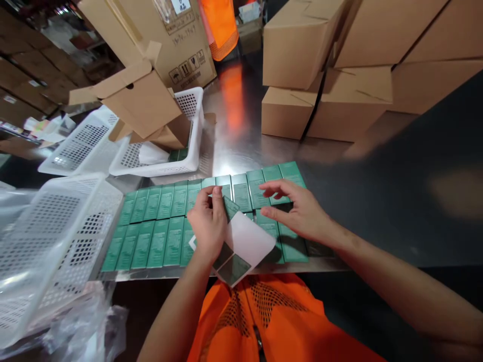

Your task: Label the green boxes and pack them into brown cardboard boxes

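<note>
Two rows of flat green boxes (158,221) lie side by side on a shiny metal table (234,136). My left hand (207,223) holds a white sheet of stickers (245,244) over the boxes, and a dark sticker sticks out from its fingers. My right hand (298,211) rests flat on the green boxes at the right end of the rows, fingers spread, holding nothing.
White plastic baskets (49,241) stand at the left and behind the rows (188,146), one with an open cardboard box (143,100) in it. Stacked brown cartons (339,65) fill the back right. Clear plastic wrap (86,327) lies at the lower left.
</note>
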Available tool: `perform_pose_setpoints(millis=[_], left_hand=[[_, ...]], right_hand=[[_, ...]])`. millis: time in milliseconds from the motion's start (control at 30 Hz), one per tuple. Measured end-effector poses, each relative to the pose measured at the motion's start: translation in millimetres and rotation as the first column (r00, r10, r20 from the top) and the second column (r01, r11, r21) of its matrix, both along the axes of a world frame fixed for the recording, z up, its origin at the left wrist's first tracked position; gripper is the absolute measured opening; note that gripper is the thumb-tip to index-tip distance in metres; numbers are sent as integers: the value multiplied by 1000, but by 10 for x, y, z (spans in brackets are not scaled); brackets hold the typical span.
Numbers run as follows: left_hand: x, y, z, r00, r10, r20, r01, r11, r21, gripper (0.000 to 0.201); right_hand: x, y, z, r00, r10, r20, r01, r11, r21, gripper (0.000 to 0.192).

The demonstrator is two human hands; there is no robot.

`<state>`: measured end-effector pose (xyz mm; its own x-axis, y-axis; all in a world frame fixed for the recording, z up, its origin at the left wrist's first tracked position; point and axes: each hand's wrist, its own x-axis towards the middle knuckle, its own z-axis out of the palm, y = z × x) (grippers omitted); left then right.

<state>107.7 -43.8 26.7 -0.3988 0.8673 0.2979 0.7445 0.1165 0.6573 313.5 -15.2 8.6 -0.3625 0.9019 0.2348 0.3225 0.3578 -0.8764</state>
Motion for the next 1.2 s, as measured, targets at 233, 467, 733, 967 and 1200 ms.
perform_pose_setpoints(millis=[233,467,733,967,1200], left_hand=[[158,-102,45,944,-105,313,85,993,77,38],[-33,-80,260,623,-103,775,350,924,-158,44],[-405,41,204,510,-30,860,372,909,-189,49],[-287,-44,174,709,-76,702,452,813,-368,23],[591,-472,-75,443,-887,-132,560,389,-731,72]], right_hand=[[-338,-272,83,989,-142,-50,149,968,203,6],[-268,-310,-17,959,-159,236,-108,566,817,20],[70,-675,321,923,353,155,-345,581,737,22],[743,-487,71,866,-140,-479,214,971,105,11],[605,-148,-705,797,-440,-414,433,894,-116,42]])
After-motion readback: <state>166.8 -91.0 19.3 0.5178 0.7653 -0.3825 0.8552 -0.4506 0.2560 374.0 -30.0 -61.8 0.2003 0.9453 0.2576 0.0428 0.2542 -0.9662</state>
